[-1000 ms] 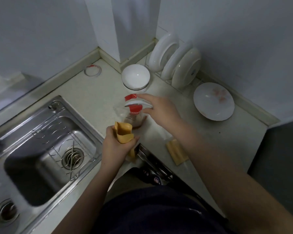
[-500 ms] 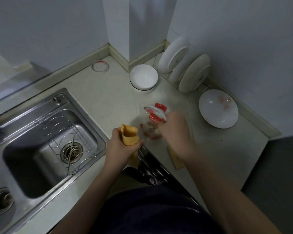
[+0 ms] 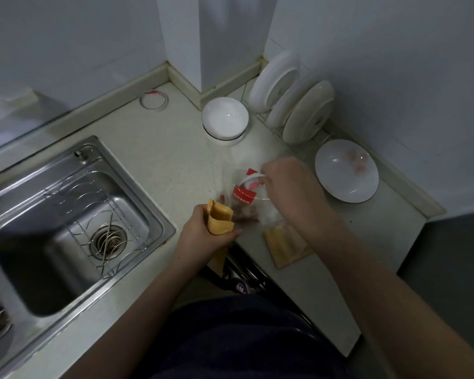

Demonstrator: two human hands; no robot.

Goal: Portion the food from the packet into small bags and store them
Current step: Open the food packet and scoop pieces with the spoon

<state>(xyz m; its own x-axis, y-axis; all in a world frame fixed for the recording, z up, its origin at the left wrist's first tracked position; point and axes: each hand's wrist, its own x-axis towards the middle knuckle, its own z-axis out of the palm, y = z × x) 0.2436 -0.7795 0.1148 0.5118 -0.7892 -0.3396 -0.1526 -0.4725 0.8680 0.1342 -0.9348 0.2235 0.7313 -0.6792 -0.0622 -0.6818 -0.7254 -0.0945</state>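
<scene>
A clear food packet point(image 3: 242, 199) with a red label stands on the pale counter point(image 3: 162, 160), brownish food showing at its bottom. My right hand point(image 3: 288, 184) pinches its white top edge. My left hand point(image 3: 205, 233) grips a small yellow-orange bag point(image 3: 219, 217) with its mouth open, held just left of the packet at the counter's front edge. Another yellow-orange bag point(image 3: 283, 243) lies flat on the counter under my right forearm.
A steel sink point(image 3: 66, 228) with a wire rack lies to the left. A white bowl point(image 3: 225, 120) sits at the back, plates point(image 3: 293, 102) stand in a rack to its right, and a white plate point(image 3: 346, 170) lies flat. A tape roll point(image 3: 153, 99) rests near the wall.
My right hand lifted the packet off the counter toward me, then set it upright again beside the small bag. My left hand kept its grip on the open bag.
</scene>
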